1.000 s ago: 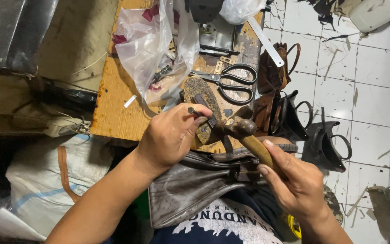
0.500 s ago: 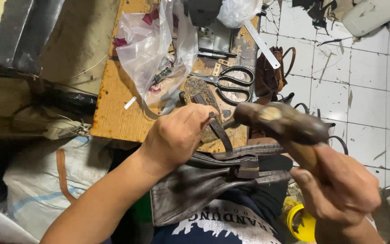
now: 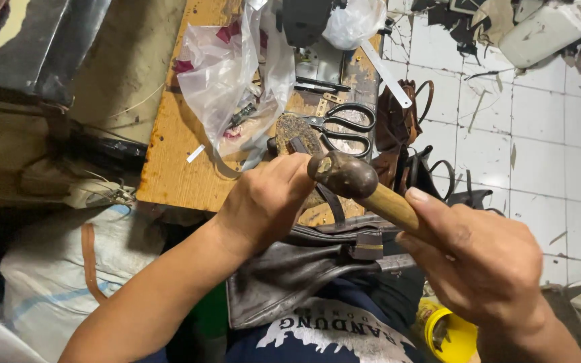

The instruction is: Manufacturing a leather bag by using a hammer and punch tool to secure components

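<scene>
My right hand grips the wooden handle of a hammer, whose dark round head sits just above the work, close to my left fingers. My left hand pinches a dark leather strap down against the edge of the wooden table. The strap belongs to a dark brown leather bag lying across my lap. Where the strap meets my fingertips is hidden behind the hammer head.
Black-handled scissors lie on the table behind the hammer, beside a clear plastic bag of small parts and a sewing machine base. Brown and black leather pieces lie on the white tiled floor. A yellow tub stands by my knee.
The hammer rose high half a second ago and has come back down onto the strap by my left fingers. My left hand has kept its hold on the strap.
</scene>
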